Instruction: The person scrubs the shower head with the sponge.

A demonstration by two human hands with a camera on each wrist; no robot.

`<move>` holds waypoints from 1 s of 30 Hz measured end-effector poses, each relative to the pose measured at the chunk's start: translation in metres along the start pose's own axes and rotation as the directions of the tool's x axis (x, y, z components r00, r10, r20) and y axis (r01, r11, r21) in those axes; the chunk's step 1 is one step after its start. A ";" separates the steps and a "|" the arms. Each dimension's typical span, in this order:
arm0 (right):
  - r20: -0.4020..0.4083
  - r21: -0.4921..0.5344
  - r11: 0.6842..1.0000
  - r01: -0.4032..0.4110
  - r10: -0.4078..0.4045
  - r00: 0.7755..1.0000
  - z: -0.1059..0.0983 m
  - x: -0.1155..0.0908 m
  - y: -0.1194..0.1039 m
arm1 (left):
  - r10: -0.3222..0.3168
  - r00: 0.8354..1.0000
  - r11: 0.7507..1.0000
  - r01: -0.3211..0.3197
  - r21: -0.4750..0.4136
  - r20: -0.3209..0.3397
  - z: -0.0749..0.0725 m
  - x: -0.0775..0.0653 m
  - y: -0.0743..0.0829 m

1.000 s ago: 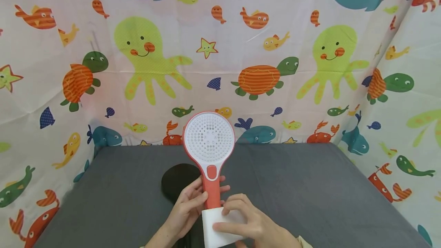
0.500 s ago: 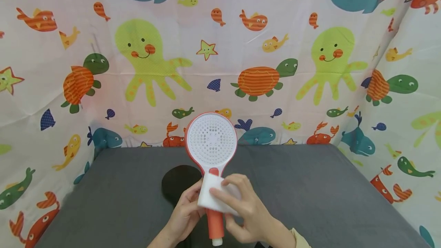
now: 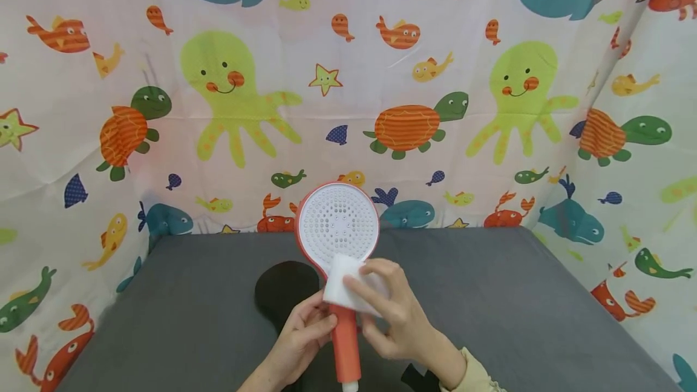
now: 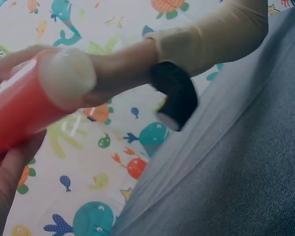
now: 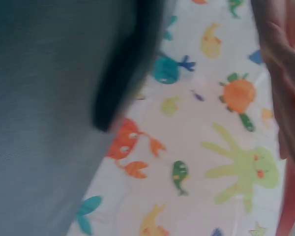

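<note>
A coral-red shower head (image 3: 339, 222) with a white, nozzle-dotted face stands upright in the head view. My left hand (image 3: 302, 339) grips its handle (image 3: 346, 349) below the neck, thumb on the front. My right hand (image 3: 400, 313) pinches a white sponge block (image 3: 343, 280), which lies over the neck and the lower rim of the face, hiding that part. In the left wrist view, the handle's pale threaded-looking end (image 4: 71, 78) points toward the camera. The right wrist view is blurred, with a hand (image 5: 290, 73) at its right edge.
Behind the left hand, a black round-ended thing (image 3: 283, 289) lies on the grey cloth-covered table (image 3: 463, 283); its narrow part runs toward me. A curtain (image 3: 348, 120) printed with sea animals surrounds the back and sides. A black wrist mount (image 3: 419, 378) sits at the right sleeve.
The sponge has moved up the shower head, from the lower handle to the neck and lower face, in my right hand. The shower head has shifted slightly right and down; my left hand keeps its grip.
</note>
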State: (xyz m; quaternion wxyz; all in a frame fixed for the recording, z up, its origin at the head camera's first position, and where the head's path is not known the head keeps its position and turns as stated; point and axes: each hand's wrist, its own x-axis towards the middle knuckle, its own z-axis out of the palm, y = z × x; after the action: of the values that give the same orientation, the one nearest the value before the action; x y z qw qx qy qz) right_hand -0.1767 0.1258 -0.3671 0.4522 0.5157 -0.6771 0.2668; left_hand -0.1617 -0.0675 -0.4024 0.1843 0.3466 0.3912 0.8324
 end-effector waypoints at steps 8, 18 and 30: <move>0.043 -0.013 1.000 0.013 -0.013 0.999 0.005 -0.005 -0.022 | 0.091 0.996 0.987 -0.086 -0.139 0.023 0.001 -0.001 0.001; 0.209 0.203 0.976 0.076 -0.119 0.971 -0.002 -0.027 -0.037 | 0.005 0.967 0.999 -0.015 -0.037 -0.254 -0.002 -0.001 0.005; -0.096 0.199 0.917 -0.345 0.369 0.924 0.019 -0.006 -0.027 | 0.035 0.965 0.965 0.036 0.261 -0.261 0.002 -0.001 0.003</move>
State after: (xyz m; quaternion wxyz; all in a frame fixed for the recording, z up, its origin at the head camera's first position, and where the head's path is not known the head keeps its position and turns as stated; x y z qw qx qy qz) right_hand -0.1572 0.1041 -0.3839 0.3916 0.4027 -0.7020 0.4378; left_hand -0.1600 -0.0689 -0.3997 0.0833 0.2543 0.5193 0.8117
